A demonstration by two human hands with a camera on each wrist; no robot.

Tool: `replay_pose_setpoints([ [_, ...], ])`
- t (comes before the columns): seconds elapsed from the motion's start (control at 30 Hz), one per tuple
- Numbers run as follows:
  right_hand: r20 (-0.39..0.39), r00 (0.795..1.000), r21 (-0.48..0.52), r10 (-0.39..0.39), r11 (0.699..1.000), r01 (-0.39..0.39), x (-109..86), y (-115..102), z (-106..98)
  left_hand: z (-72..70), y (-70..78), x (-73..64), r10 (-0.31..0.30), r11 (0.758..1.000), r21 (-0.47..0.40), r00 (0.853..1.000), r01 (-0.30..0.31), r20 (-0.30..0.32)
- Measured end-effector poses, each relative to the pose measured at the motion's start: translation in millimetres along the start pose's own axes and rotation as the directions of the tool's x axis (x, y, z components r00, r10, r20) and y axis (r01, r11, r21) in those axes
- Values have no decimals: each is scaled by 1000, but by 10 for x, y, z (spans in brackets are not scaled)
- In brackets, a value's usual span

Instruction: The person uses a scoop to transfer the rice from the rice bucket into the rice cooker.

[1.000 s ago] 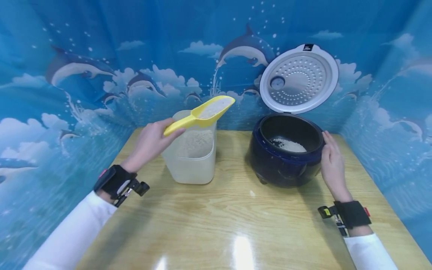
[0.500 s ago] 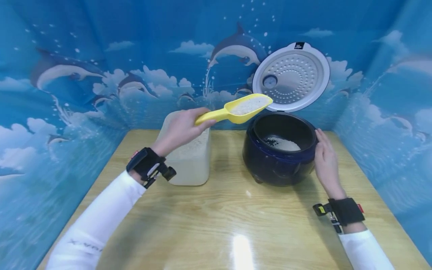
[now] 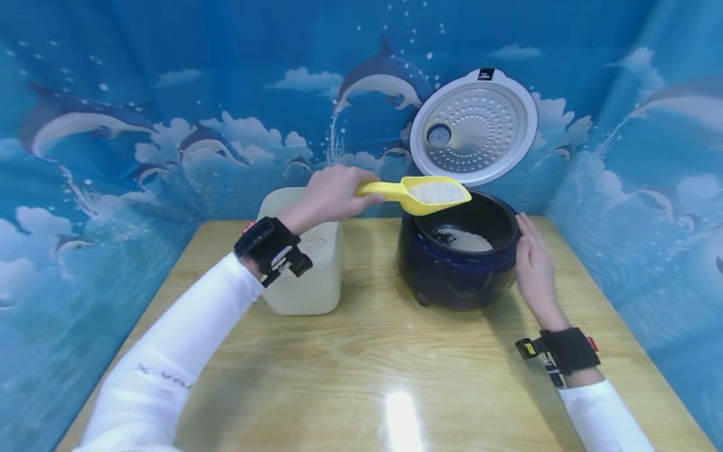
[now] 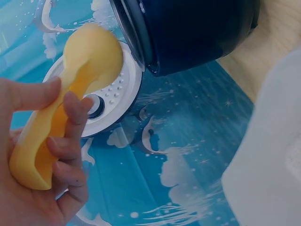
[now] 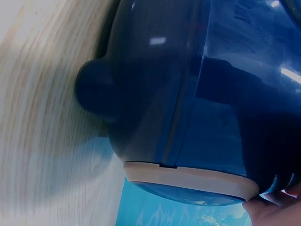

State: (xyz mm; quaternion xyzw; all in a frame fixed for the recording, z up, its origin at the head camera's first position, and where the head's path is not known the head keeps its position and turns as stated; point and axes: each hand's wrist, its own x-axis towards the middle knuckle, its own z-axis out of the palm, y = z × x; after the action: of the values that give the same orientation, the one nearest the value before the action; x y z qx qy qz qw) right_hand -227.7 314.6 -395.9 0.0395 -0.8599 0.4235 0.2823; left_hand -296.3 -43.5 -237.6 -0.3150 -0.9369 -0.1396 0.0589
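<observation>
My left hand point(image 3: 339, 196) grips the handle of a yellow scoop point(image 3: 433, 208), its fingers curled round it in the left wrist view. White rice point(image 3: 437, 192) fills the scoop, which is held level above the left part of a dark blue rice cooker point(image 3: 452, 282). The cooker's lid point(image 3: 476, 127) stands raised at the back. Inside the black pot lies some white rice point(image 3: 466, 241). Against the cooker's right side rests my right hand point(image 3: 535, 270), fingers straight along the rim. In the right wrist view only part of that hand point(image 5: 277, 212) shows, at the corner.
A translucent white bin point(image 3: 307, 285) with rice in it stands left of the cooker, partly hidden behind my left hand and wrist. Both stand on a wooden table point(image 3: 339, 376). A blue curtain point(image 3: 237, 75) with dolphins hangs behind and at the sides.
My left hand has carried the filled scoop rightward, from above the bin to over the cooker. My right hand has stayed at the cooker's side while the head view has shifted slightly.
</observation>
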Motion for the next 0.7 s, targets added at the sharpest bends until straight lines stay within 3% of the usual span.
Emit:
replay_pose_setpoints([
  [0.33,0,1000,12,-8,1000,8,-13,7,-1,-237,149,281,39,991,122,984,-61,173],
  [0.7,-4,1000,6,-7,1000,7,-4,27,6,-496,417,512,-1,970,225,931,-87,364],
])
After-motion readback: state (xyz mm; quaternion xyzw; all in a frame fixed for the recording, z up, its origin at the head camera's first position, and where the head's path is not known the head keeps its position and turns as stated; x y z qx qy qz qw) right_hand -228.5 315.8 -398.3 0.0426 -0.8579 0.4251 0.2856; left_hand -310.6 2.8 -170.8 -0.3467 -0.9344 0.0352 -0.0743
